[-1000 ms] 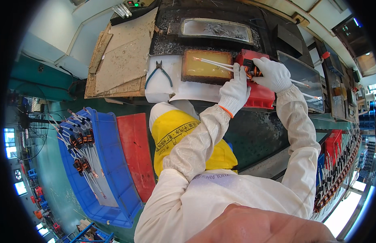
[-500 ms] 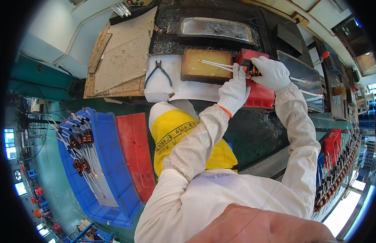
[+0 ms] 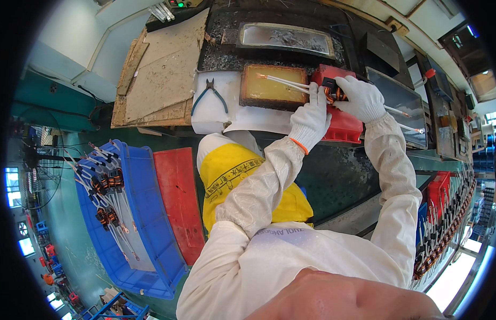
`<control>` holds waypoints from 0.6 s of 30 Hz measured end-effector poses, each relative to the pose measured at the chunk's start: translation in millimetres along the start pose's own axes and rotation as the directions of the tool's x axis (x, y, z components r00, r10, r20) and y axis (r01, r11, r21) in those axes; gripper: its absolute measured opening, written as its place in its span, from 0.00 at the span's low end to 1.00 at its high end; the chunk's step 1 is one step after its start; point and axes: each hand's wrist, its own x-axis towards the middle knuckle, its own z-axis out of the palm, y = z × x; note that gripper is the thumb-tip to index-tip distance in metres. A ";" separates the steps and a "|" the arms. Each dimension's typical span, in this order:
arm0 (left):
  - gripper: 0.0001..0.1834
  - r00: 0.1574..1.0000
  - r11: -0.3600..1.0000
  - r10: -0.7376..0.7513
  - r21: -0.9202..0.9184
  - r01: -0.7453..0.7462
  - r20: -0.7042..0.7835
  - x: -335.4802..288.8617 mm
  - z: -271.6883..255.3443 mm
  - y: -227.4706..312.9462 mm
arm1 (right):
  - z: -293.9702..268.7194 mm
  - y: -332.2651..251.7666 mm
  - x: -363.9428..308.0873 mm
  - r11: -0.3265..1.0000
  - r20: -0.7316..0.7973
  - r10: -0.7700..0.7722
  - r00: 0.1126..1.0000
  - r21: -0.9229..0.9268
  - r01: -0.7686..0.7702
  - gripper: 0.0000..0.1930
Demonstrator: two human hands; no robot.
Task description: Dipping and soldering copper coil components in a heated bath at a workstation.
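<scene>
Both my white-gloved hands hold a copper-wound coil (image 3: 336, 95) with a black core, above a red plastic bin (image 3: 345, 129). White-sleeved leads (image 3: 288, 82) with bare copper ends stretch left from it, over a rectangular tray (image 3: 274, 106) of yellowish material. Whether the tips touch that material I cannot tell. My left hand (image 3: 310, 116) has its fingers closed by the leads, next to the coil. My right hand (image 3: 362, 98) grips the coil from the right; more leads (image 3: 400, 111) come out behind this hand.
Cutting pliers (image 3: 209, 96) lie on white sheeting left of the tray. Behind stands a metal-framed trough (image 3: 284, 41) with a silvery surface. A blue crate (image 3: 152, 224) at lower left holds several similar coils. More coils (image 3: 445, 229) line the right side.
The coil has tilted slightly, and its left lead ends have shifted a little left and up. Both hands keep nearly the same place.
</scene>
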 end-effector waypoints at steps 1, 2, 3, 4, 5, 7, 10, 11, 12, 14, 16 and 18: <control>0.47 1.000 1.000 0.002 0.001 -0.002 0.002 0.0 -2.3 0.3 | 0.0 -0.2 -0.7 1.000 -0.002 0.005 1.000 0.002 -0.005 0.27; 0.46 0.999 0.999 0.031 -0.008 -0.031 -0.019 -0.8 -5.9 -0.9 | -0.1 -0.5 -1.0 1.000 -0.007 0.008 1.000 0.004 -0.008 0.28; 0.45 0.997 0.998 0.060 -0.015 -0.060 -0.041 -2.5 -10.7 -3.8 | -0.6 -1.0 -1.5 1.000 -0.013 0.009 1.000 0.009 -0.008 0.27; 0.44 0.997 0.997 0.076 -0.022 -0.077 -0.026 -3.8 -16.5 -6.7 | -1.6 -1.6 -2.3 1.000 -0.022 0.009 1.000 0.015 -0.008 0.27; 0.43 0.996 0.993 0.089 -0.072 -0.091 -0.030 -4.7 -23.1 -10.2 | -3.1 -2.3 -2.6 1.000 -0.034 0.010 0.999 0.020 -0.010 0.27; 0.39 0.994 0.981 0.106 -0.167 -0.102 0.013 -8.1 -35.8 -18.5 | -6.4 -4.7 -2.7 0.999 -0.010 0.042 0.999 0.021 -0.042 0.29; 0.29 0.983 0.912 0.154 -0.367 -0.180 -0.099 -40.0 -42.0 -37.0 | -12.6 -8.3 -5.3 0.989 0.060 0.144 0.988 0.037 -0.146 0.33; 0.27 0.976 0.875 0.191 -0.433 -0.216 -0.102 -50.1 -43.7 -47.3 | -14.0 -9.1 -5.9 0.983 0.070 0.169 0.983 0.059 -0.173 0.35; 0.26 0.989 0.761 0.151 -0.639 -0.110 0.010 -61.7 -44.3 -58.2 | -15.2 -8.9 -5.9 0.975 0.092 0.203 0.975 0.074 -0.210 0.37; 0.24 0.939 0.429 0.143 -0.875 0.224 0.311 -88.6 -44.3 -82.3 | -15.8 -8.0 -7.0 0.958 0.094 0.234 0.968 0.145 -0.246 0.41; 0.24 0.916 0.100 0.213 -0.940 0.325 0.339 -114.7 -41.0 -104.0 | -12.7 -7.3 -3.8 0.947 0.061 0.249 0.967 0.192 -0.256 0.42; 0.25 0.898 -0.165 0.286 -0.906 0.389 0.334 -131.6 -32.5 -119.6 | -9.1 -5.2 1.9 0.935 0.051 0.283 0.958 0.208 -0.288 0.42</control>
